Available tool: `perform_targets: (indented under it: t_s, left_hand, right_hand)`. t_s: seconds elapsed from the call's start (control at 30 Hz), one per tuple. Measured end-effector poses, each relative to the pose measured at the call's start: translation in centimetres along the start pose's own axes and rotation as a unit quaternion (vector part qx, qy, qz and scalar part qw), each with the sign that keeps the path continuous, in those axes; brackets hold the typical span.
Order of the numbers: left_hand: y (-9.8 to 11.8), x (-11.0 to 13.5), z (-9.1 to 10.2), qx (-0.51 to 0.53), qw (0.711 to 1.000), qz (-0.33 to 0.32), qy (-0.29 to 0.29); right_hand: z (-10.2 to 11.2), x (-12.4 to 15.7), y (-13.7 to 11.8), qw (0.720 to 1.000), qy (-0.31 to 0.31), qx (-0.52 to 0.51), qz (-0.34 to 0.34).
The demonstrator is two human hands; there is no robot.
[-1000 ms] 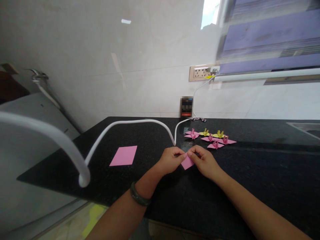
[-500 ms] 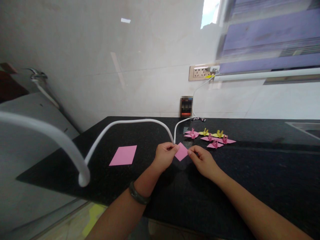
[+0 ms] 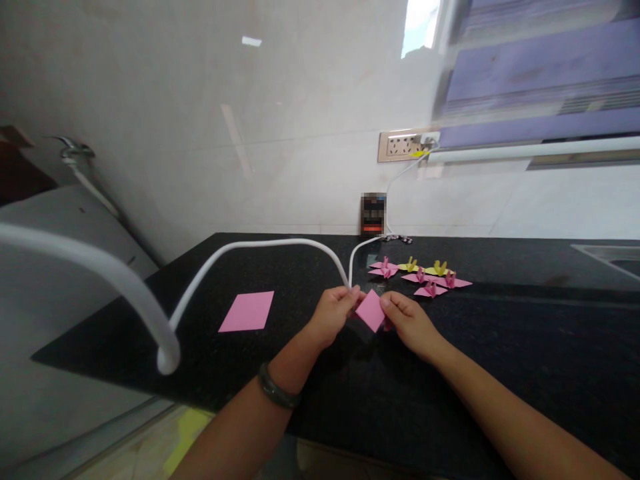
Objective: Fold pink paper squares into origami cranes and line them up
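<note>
A small folded square of pink paper [image 3: 371, 312] is held up over the black counter, one corner pointing toward me. My right hand [image 3: 407, 320] pinches its right corner between thumb and fingers. My left hand [image 3: 333, 312] is closed at its left edge, with fingertips against or just behind the left corner and the thumb raised off the face. A dark bangle [image 3: 278, 388] circles my left wrist. On the counter to the left lies a flat pink sheet [image 3: 247, 311]. Beyond my right hand stand several folded paper cranes, pink [image 3: 431, 289] and yellow [image 3: 439, 269].
A white bendy stand [image 3: 265, 243] arches over the black counter [image 3: 240, 373] and comes down behind my hands. A blurred dark box [image 3: 373, 215] leans on the wall beside a white cable. The wall socket [image 3: 400, 145] is above, and a sink edge [image 3: 610, 257] shows far right.
The folded pink paper has shifted slightly right and toward me, turning a little. My right hand has moved further onto it; my left thumb has come off its face.
</note>
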State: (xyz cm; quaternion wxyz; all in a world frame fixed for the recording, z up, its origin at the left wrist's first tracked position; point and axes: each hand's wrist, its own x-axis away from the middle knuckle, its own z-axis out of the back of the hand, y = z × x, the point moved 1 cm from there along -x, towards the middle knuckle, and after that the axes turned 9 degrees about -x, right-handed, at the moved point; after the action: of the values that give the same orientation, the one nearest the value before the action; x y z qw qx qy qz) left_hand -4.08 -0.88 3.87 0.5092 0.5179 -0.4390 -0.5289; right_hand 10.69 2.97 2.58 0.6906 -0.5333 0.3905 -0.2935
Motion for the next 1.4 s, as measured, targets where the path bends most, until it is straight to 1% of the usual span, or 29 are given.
perform_targets:
  t_s: [0.07,0.17,0.4,0.57,0.73,0.83,0.9,1.0,1.07,1.13,1.23,1.33,1.4]
  left_hand:
    - [0.0,0.0,0.0,0.014,1.0,0.003,-0.022]
    - [0.1,0.2,0.0,0.01,0.999,-0.008,-0.04]
    - [0.0,0.2,0.0,0.034,0.997,0.027,-0.059]
    - [0.1,0.1,-0.2,0.018,0.997,0.039,-0.058]
    - [0.0,0.1,-0.2,-0.032,0.998,0.039,-0.042]
    - [-0.2,0.1,-0.1,-0.059,0.997,0.032,-0.035]
    - [-0.4,-0.1,0.0,-0.078,0.996,0.033,-0.023]
    - [-1.0,-0.3,0.2,-0.125,0.991,0.041,0.012]
    - [-1.4,-0.5,0.4,-0.17,0.984,0.04,0.036]
    - [-1.7,-0.6,0.4,-0.205,0.977,0.038,0.043]
    - [-1.8,-0.5,0.3,-0.205,0.978,0.041,0.025]
    - [-1.5,-0.4,0.2,-0.143,0.989,0.045,-0.003]
    - [-1.2,-0.3,0.1,-0.094,0.994,0.054,-0.026]
  right_hand:
    - [0.0,0.1,0.0,1.0,-0.016,-0.013,-0.014]
    - [-0.1,0.2,-0.2,0.998,-0.035,-0.037,-0.032]
    - [-0.2,0.2,-0.4,0.993,-0.033,-0.095,-0.054]
    - [-0.1,0.0,-0.1,0.997,-0.025,-0.057,-0.046]
    - [-0.3,0.1,0.0,0.997,-0.046,-0.037,-0.049]
    - [-0.4,0.2,0.0,0.997,-0.067,0.005,-0.046]
    - [-0.3,0.2,-0.2,0.997,-0.045,0.053,-0.018]
    - [0.0,0.5,-1.1,0.99,0.018,0.121,0.071]
    - [-0.1,0.8,-1.8,0.978,0.01,0.167,0.127]
    - [-0.4,1.0,-2.2,0.966,-0.013,0.209,0.154]
    - [-0.6,0.9,-2.1,0.962,0.005,0.229,0.149]
    - [-0.2,0.6,-1.4,0.972,0.045,0.205,0.106]
    - [0.0,0.4,-0.9,0.978,0.054,0.183,0.083]
